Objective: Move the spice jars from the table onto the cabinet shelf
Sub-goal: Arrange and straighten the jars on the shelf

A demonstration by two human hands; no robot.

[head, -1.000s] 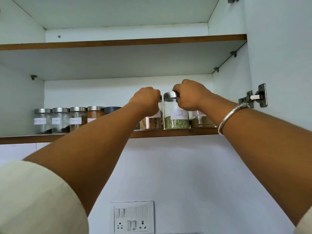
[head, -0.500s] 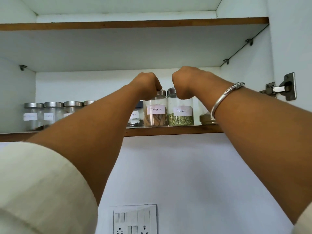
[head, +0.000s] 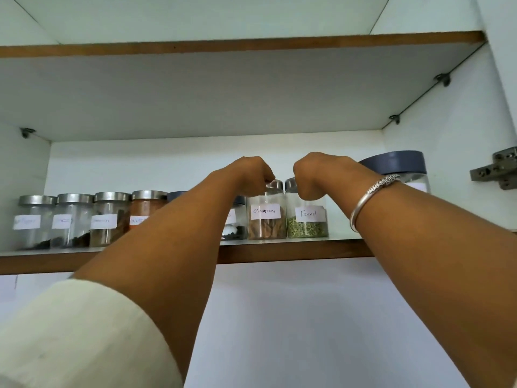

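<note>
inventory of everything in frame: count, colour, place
cinnamon jar: 1, clear, steel lid, lower shelf centre
fennel jar: 1, same, just right of it
steel-lid jars: 4, clear, row at shelf's left
half-hidden jars: 2?, dark lids, behind left forearm
large jar: 1, blue-grey lid, shelf's right end
lower shelf: 1, white, brown edge
upper shelf: 1, same
hinge: 1, grey metal, far right
bracelet: 1, silver, right wrist
sleeve: 1, cream, left arm
left hand: curled on cinnamon jar lid
right hand: curled on fennel jar lid
</note>
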